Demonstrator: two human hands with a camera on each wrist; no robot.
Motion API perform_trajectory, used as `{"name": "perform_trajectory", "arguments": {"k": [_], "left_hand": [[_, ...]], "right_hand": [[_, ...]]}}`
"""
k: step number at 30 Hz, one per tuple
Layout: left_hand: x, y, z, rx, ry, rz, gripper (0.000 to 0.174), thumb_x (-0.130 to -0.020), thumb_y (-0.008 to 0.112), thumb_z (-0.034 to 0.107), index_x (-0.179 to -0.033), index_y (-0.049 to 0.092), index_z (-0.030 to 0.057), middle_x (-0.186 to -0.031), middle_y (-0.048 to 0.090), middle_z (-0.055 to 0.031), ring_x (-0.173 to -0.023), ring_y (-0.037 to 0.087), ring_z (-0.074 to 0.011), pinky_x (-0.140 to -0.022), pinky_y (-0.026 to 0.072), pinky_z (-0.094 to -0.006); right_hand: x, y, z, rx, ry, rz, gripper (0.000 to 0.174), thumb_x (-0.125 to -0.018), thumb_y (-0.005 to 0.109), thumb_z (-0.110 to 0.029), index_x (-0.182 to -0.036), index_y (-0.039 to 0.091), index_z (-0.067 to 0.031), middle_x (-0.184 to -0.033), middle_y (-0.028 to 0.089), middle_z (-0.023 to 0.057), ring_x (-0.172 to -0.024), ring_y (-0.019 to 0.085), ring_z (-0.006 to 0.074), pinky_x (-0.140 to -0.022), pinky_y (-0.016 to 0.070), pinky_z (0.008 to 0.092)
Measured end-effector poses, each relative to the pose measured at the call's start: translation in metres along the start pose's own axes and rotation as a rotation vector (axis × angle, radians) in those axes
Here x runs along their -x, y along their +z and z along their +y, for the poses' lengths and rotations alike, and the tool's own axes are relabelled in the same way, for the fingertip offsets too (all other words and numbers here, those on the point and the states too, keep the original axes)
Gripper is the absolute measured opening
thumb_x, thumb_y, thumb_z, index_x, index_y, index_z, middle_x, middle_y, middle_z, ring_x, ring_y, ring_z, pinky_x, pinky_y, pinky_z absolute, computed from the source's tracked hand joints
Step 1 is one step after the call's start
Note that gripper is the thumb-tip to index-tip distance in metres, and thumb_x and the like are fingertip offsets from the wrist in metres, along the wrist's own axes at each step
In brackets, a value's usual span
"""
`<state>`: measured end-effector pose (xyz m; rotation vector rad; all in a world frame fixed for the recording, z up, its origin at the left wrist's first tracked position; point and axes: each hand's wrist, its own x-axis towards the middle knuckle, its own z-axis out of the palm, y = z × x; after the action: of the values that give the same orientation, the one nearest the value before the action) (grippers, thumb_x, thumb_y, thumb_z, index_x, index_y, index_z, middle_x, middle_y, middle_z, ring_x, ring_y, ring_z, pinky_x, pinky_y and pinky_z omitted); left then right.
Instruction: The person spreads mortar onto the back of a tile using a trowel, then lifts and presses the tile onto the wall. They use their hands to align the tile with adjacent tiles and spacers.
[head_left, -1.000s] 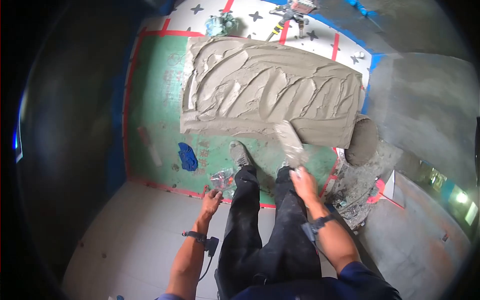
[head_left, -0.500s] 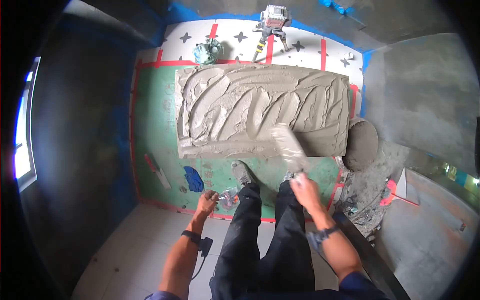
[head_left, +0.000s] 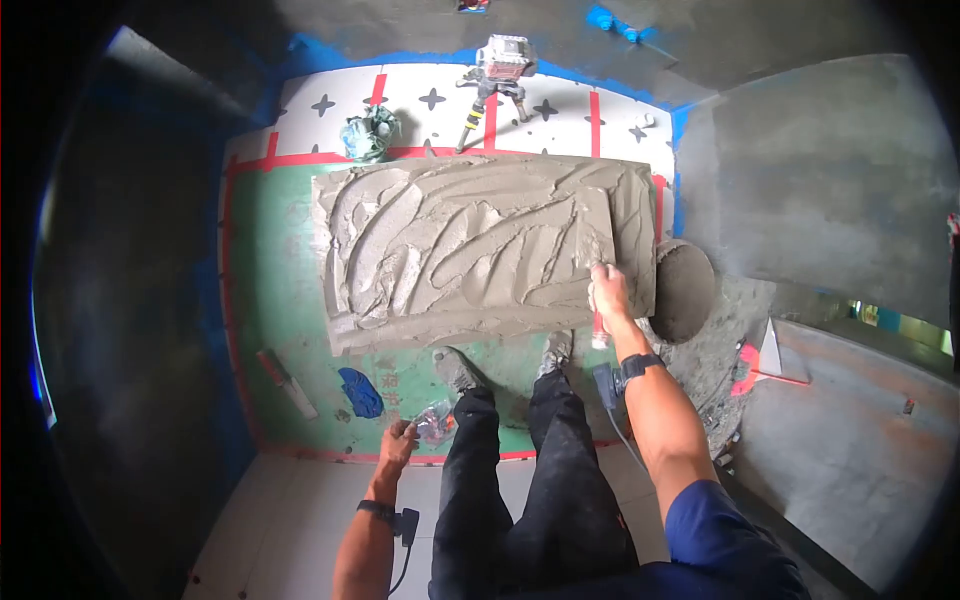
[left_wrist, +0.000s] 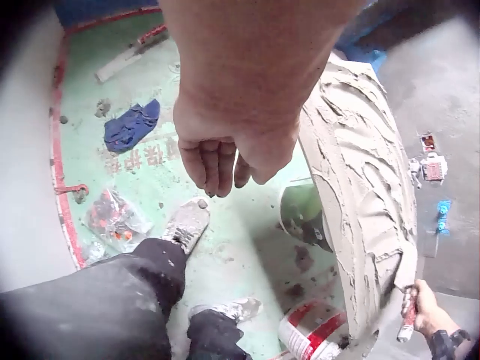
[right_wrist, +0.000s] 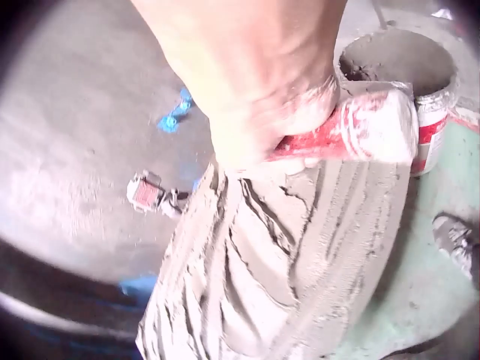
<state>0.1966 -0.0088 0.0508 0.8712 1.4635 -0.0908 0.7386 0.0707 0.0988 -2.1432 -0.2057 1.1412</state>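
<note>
My right hand grips the red handle of a trowel, held near the right end of a slab. Its blade lies over the thick grey mortar that coats the slab in ridged swirls. From the right wrist, the mortar-smeared handle pokes out of the fist, while the hand hides the blade. My left hand hangs loosely over the green floor sheet, its fingers slightly curled and holding nothing. In the left wrist view that hand is beside the slab's edge.
Buckets stand beneath the raised slab, and a mortar-coated bucket is at its right end. A tripod-mounted device and a bag stand behind. A scraper, blue cloth and plastic bag lie left of my feet.
My right hand has reached forward, bringing the trowel from the slab's front edge onto the mortar at the right. The left hand stays low. The head view has shifted.
</note>
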Motion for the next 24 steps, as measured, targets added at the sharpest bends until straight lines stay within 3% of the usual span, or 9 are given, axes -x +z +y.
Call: {"name": "perform_trajectory", "arguments": {"k": [2, 4, 14, 18, 19, 20, 22, 23, 24], "left_hand": [[0.001, -0.014, -0.012, -0.063, -0.064, 0.029, 0.035, -0.096, 0.057, 0.027, -0.107, 0.066, -0.0048, -0.084, 0.072, -0.0137, -0.076, 0.07, -0.0183, -0.066, 0.0554, -0.0318], [0.008, -0.025, -0.013, -0.072, -0.09, 0.046, 0.034, -0.096, 0.057, 0.027, -0.106, 0.066, -0.0047, -0.082, 0.072, -0.0131, -0.077, 0.071, -0.0186, -0.067, 0.0555, -0.0318], [0.011, -0.053, 0.019, 0.164, -0.069, 0.078, 0.029, -0.097, 0.059, 0.024, -0.102, 0.065, -0.0043, -0.086, 0.071, -0.0097, -0.074, 0.065, -0.0166, -0.067, 0.054, -0.0323], [0.003, -0.047, 0.021, 0.152, -0.062, 0.08, 0.029, -0.097, 0.06, 0.024, -0.105, 0.064, -0.0036, -0.09, 0.07, -0.0118, -0.078, 0.065, -0.018, -0.068, 0.0536, -0.0315], [0.002, -0.046, 0.02, 0.188, -0.079, 0.057, 0.031, -0.097, 0.059, 0.025, -0.109, 0.062, -0.0041, -0.093, 0.069, -0.0141, -0.083, 0.067, -0.0199, -0.073, 0.0546, -0.0315], [0.0, -0.043, 0.02, 0.182, -0.074, 0.028, 0.031, -0.097, 0.059, 0.025, -0.109, 0.062, -0.0041, -0.093, 0.069, -0.0141, -0.083, 0.067, -0.0199, -0.073, 0.0546, -0.0315], [0.003, -0.038, 0.02, 0.202, -0.108, 0.05, 0.03, -0.098, 0.059, 0.024, -0.108, 0.062, -0.0041, -0.092, 0.069, -0.0141, -0.081, 0.067, -0.0201, -0.07, 0.055, -0.0309], [0.004, -0.036, 0.02, 0.186, -0.104, 0.047, 0.029, -0.098, 0.059, 0.023, -0.108, 0.062, -0.0045, -0.091, 0.069, -0.0137, -0.078, 0.067, -0.0189, -0.068, 0.0547, -0.0303], [0.003, -0.035, 0.02, 0.185, -0.097, 0.032, 0.029, -0.098, 0.059, 0.023, -0.108, 0.062, -0.0045, -0.091, 0.069, -0.0137, -0.078, 0.067, -0.0189, -0.068, 0.0547, -0.0303]], "right_hand": [[0.0, 0.04, -0.017, -0.596, 0.212, 0.004, 0.033, -0.097, 0.054, -0.046, -0.086, 0.058, -0.0157, -0.061, 0.051, -0.0027, -0.048, 0.047, 0.0097, -0.045, 0.0411, 0.0277], [0.003, 0.087, -0.024, -0.792, 0.25, -0.129, 0.032, -0.096, 0.055, -0.047, -0.084, 0.056, -0.0173, -0.062, 0.054, -0.002, -0.047, 0.049, 0.0122, -0.043, 0.0409, 0.0282], [0.084, 0.314, -0.087, -0.538, 0.211, -0.499, 0.026, -0.097, 0.055, -0.034, -0.082, 0.055, -0.0117, -0.061, 0.055, 0.0021, -0.046, 0.052, 0.014, -0.043, 0.0428, 0.03], [0.09, 0.331, -0.091, -0.305, 0.129, -0.618, 0.025, -0.098, 0.054, -0.035, -0.084, 0.056, -0.0138, -0.063, 0.055, -0.0005, -0.048, 0.051, 0.0114, -0.043, 0.0429, 0.0282], [0.084, 0.326, -0.09, -0.109, 0.043, -0.64, 0.031, -0.098, 0.052, -0.038, -0.091, 0.06, -0.0079, -0.07, 0.064, 0.0093, -0.057, 0.063, 0.0233, -0.052, 0.0502, 0.0374], [0.077, 0.313, -0.087, -0.107, 0.044, -0.61, 0.031, -0.098, 0.052, -0.038, -0.091, 0.06, -0.0079, -0.07, 0.064, 0.0093, -0.057, 0.063, 0.0233, -0.052, 0.0502, 0.0374], [0.065, 0.281, -0.081, 0.762, -0.56, -0.304, 0.042, -0.096, 0.05, -0.041, -0.101, 0.064, -0.002, -0.084, 0.071, 0.0212, -0.077, 0.069, 0.0402, -0.069, 0.0541, 0.0492], [0.075, 0.247, -0.094, 0.768, -0.423, -0.302, 0.045, -0.095, 0.048, -0.043, -0.111, 0.064, -0.0047, -0.099, 0.068, 0.0262, -0.096, 0.064, 0.0466, -0.083, 0.0507, 0.0547], [0.067, 0.219, -0.089, 0.815, -0.417, -0.238, 0.042, -0.095, 0.049, -0.044, -0.108, 0.065, -0.0074, -0.098, 0.069, 0.0247, -0.094, 0.066, 0.0448, -0.081, 0.0517, 0.0534]]}}
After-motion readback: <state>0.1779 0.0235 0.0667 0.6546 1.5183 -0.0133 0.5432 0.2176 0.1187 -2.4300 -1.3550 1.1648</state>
